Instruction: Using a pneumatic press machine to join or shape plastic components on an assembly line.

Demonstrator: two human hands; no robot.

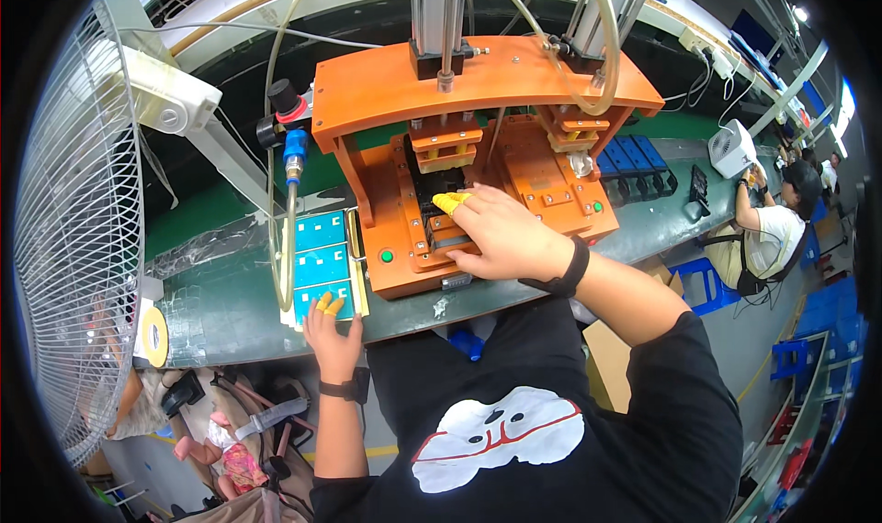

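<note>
My right hand (505,234) reaches over the left station of an orange two-station press (395,202). Its yellow-covered fingertips rest at the dark slot, and the thumb is spread apart near the slot's near end. Between thumb and fingers lies a dark, flat part with a grey strip (450,243), partly hidden by the hand. My left hand (335,344) has yellow finger covers and stretched fingers. They touch the near end of a blue sheet with white cutouts (320,264), left of the press.
Green buttons (387,257) sit on the press front. An air hose (290,220) hangs beside the blue sheet. A wire fan guard (78,220) and a tape roll (155,337) are at left. Blue trays (634,160) stand at right; beyond, another person (772,224) sits.
</note>
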